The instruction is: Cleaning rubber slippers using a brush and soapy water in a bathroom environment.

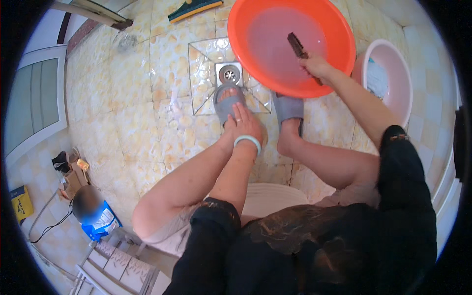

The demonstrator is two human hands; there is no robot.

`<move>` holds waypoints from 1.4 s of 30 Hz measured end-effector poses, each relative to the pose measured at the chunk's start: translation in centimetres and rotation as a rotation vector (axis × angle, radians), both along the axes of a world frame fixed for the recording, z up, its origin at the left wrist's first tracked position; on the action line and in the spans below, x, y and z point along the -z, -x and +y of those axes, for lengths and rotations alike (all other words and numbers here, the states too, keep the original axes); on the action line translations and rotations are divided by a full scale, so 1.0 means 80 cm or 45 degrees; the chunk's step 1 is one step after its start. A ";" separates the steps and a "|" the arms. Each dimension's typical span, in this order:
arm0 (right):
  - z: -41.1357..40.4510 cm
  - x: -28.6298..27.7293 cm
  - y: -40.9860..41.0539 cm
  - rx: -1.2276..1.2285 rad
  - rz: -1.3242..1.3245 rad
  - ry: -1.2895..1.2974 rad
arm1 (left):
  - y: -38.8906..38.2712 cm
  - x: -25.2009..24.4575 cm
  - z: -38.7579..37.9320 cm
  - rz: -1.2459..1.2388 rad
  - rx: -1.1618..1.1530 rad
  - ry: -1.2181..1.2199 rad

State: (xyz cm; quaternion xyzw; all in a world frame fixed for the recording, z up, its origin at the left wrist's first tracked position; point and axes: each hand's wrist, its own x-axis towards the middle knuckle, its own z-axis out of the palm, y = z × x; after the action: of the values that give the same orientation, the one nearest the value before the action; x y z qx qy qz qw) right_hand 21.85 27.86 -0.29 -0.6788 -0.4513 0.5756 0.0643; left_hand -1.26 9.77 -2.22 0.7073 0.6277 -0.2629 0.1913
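My right hand [316, 68] grips a dark brown scrubbing brush [296, 44] by its handle. It is over an orange plastic basin [239, 48] that holds cloudy water [271, 44]; the bristled end points away from me. My left hand [246, 123], with a pale green bangle on the wrist and a ring, reaches down between my knees. It holds nothing, and its fingers lie over the grey slipper [221, 110] and the ankle of my left foot; whether they press on it I cannot tell. Another grey slipper [289, 108] is on my right foot, close to the basin's rim.
A floor drain [229, 75] lies in wet tiles [206, 92] left of the basin. To the right stands a pale pink tub [400, 73] with a light cloth [376, 79] inside. A green-and-yellow floor squeegee [195, 10] lies ahead. Cardboard boxes [72, 180] and a blue bag [101, 223] are at left.
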 end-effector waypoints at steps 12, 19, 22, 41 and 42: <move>0.057 0.135 -0.038 0.832 -0.333 -0.368 | 0.067 0.056 0.056 -0.451 -0.515 -0.214; 0.024 0.005 0.074 0.005 0.960 0.459 | 0.052 0.042 0.066 -0.339 -0.658 -0.141; -0.009 -0.055 0.103 -0.610 0.845 0.352 | 0.036 0.057 0.078 -0.402 -0.292 -0.286; 0.122 -0.007 -0.172 -0.136 -0.956 -0.877 | 0.055 0.033 0.053 -0.260 -0.934 0.343; 0.130 0.000 -0.201 -0.104 -0.879 -0.721 | 0.047 0.011 0.065 -0.283 -1.028 0.449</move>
State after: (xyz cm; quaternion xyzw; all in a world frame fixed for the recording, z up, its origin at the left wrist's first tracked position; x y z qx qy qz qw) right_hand 37.94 38.27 -0.27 -0.7684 -0.6126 0.1712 0.0703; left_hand -5.02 14.98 -3.08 0.3865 0.7744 -0.1927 0.4624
